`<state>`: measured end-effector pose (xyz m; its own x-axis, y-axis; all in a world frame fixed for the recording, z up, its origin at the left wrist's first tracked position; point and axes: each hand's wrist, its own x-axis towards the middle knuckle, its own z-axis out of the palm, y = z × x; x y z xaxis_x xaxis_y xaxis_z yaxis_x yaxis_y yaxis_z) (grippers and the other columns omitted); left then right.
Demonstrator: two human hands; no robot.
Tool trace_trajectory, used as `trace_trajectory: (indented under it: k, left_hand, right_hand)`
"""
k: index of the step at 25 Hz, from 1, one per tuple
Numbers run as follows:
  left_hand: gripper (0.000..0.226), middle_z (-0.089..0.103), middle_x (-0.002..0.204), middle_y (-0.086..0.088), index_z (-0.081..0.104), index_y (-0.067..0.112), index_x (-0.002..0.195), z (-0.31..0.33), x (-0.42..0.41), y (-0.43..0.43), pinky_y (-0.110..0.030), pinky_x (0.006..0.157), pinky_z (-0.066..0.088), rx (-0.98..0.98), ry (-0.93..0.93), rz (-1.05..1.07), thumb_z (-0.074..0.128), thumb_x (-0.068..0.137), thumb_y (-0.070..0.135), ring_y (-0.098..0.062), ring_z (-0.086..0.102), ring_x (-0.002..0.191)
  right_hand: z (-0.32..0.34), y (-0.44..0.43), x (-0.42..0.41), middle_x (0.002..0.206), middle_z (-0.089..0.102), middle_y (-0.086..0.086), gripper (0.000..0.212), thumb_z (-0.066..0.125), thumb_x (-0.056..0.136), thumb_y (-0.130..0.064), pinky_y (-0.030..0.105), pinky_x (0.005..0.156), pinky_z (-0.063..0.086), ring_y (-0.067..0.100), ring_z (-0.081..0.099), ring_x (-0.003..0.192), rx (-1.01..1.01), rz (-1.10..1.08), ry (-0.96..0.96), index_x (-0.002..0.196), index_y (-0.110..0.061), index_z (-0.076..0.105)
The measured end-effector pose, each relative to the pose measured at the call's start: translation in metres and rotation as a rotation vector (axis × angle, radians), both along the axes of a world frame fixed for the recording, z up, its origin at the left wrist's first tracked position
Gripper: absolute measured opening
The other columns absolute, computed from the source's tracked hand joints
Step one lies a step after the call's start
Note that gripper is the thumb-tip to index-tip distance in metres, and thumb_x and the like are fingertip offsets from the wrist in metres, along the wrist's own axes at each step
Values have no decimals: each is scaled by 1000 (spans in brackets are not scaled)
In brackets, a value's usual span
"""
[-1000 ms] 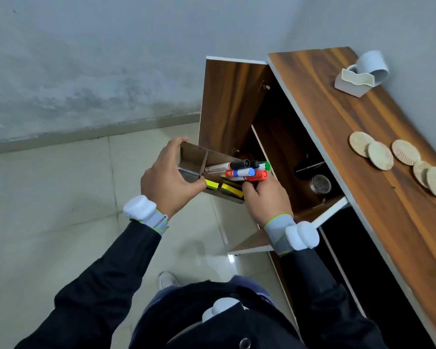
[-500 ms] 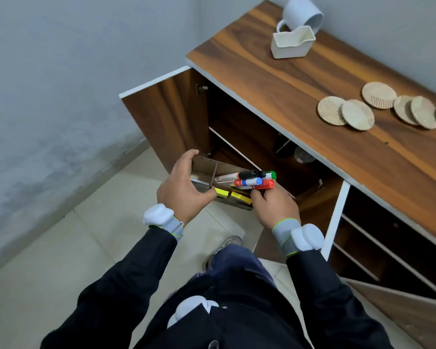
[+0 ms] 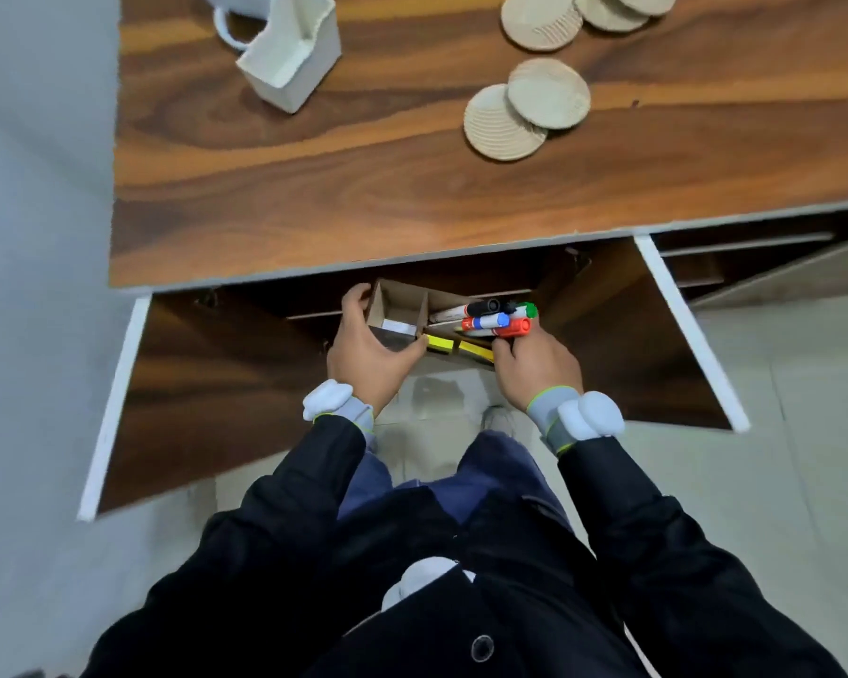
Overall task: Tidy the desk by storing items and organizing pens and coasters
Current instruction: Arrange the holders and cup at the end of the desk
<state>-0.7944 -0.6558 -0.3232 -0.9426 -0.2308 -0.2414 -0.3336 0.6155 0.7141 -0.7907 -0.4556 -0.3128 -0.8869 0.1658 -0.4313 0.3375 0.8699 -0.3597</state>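
Cardboard organizer (image 3: 395, 310): held off the floor at the mouth of the open cabinet, just below the front edge of the desk (image 3: 314, 198). It is not yet set down on anything I can see.

Contents: markers (image 3: 498, 327) lie on their sides in the right compartment, caps poking past the right end. Yellow sticky notes (image 3: 439, 343) sit in the near slots. The left compartment looks nearly bare.

Grip: left hand (image 3: 365, 357) clasps the left end, fingers curled over the far wall and thumb pressed on the near side. Right hand (image 3: 537, 367) is wrapped around the right end just under the marker caps. Its fingertips are hidden, so I cannot tell how far under the box they reach.

Surroundings: left door (image 3: 206, 384) and right door (image 3: 647, 335) both swung wide. The coasters (image 3: 527, 112) are loose and overlapping on the desk, and the white holder (image 3: 292, 51) stands at the far left. Judgement: the coaster step is not yet done.

Risks:
- Markers are unrestrained, so any dip at the right end as the box goes in could roll them out onto the floor.
- The far wall is close under the desk edge, and lifting while pushing could snag it there.
- The cabinet interior is dark and a shelf edge (image 3: 309, 315) barely shows, so the box could land half on it and tip.
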Motion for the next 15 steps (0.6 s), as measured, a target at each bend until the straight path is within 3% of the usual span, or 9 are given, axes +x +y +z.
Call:
trace_trajectory:
  k: [5, 7, 11, 13, 15]
  left_hand:
    - [69, 64, 99, 4, 49, 22, 102, -34, -30, -29, -38, 76, 52, -149, -144, -237, 68, 59, 74, -25, 60, 98]
    - [73, 66, 103, 5, 49, 24, 109, -52, -42, -37, -37, 79, 53, -106, -218, -253, 70, 59, 73, -24, 63, 99]
    - [99, 62, 112, 15, 31, 25, 147, -95, -58, -38, -20, 80, 47, -52, -341, -226, 80, 66, 54, 1, 57, 93]
    - [101, 55, 98, 23, 22, 19, 152, -111, -76, -37, -9, 68, 42, -12, -348, -220, 82, 72, 35, 16, 52, 75]
    - [89, 65, 99, 10, 26, 10, 148, -145, -93, -30, -6, 65, 48, 54, -374, -171, 79, 76, 10, 17, 61, 71]
  right_hand:
    - [-25, -38, 14, 92, 62, 8, 32, 45, 92, -30, 32, 62, 34, 30, 44, 70, -35, -297, -41, 121, -15, 43]
    - [-50, -52, 15, 94, 63, 9, 32, 46, 92, -29, 32, 62, 33, 31, 48, 70, -88, -379, -51, 121, -16, 42]
    - [-98, -70, 14, 104, 64, 12, 41, 48, 92, -31, 33, 66, 31, 37, 60, 87, -167, -529, -67, 129, -15, 40]
    - [-120, -83, 6, 105, 63, 11, 47, 48, 91, -29, 33, 66, 32, 36, 59, 85, -232, -563, -50, 134, -15, 36]
    - [-148, -90, -5, 107, 63, 10, 49, 50, 91, -27, 33, 67, 32, 32, 51, 75, -294, -680, -19, 137, -18, 35]
